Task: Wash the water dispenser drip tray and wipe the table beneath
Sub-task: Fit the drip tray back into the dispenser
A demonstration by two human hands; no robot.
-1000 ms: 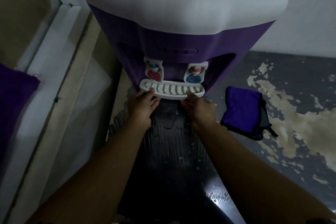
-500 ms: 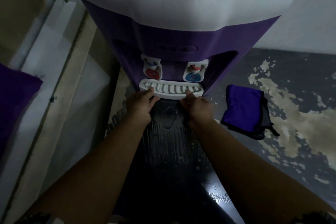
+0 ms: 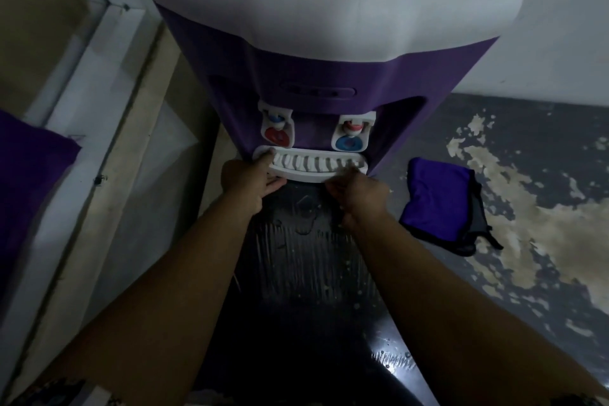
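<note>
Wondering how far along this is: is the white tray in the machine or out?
In: the tray sits against the purple machine, right under the taps, left hand gripping its end.

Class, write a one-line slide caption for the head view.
Left hand grips the drip tray under the purple water dispenser, right hand at its other end, purple cloth to the right.

Home corner with water dispenser [image 3: 329, 86]

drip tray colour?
The drip tray is white, with a slotted grille top; head view.
</note>
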